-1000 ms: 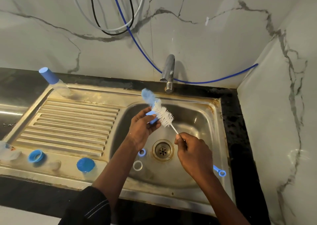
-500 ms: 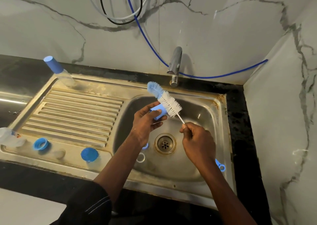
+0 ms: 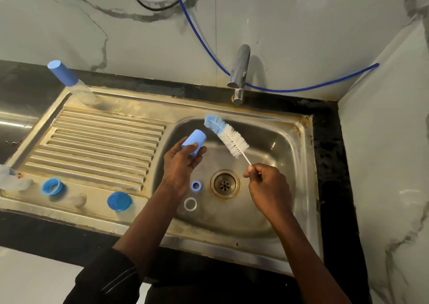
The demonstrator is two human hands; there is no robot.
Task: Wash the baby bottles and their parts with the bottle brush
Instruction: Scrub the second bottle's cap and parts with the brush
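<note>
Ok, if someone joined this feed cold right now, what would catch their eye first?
Probably the bottle brush, pinched by its wire stem in the right hand over the sink basin, bristles close beside but apart from the blue cap gripped in the left hand. After that, a blue ring and a clear ring lying on the basin floor, left of the drain.

Over the stainless steel sink basin (image 3: 274, 127), the left hand (image 3: 183, 162) gripped a light-blue cylindrical plastic cap (image 3: 194, 141), just left of the white-and-blue bristled bottle brush (image 3: 228, 136) and apart from it. The right hand (image 3: 269, 187) pinched the brush's thin white stem, bristles angled far-left. A small blue ring (image 3: 196, 185) and a white ring (image 3: 190, 204) lay left of the round metal drain (image 3: 224, 183).
</note>
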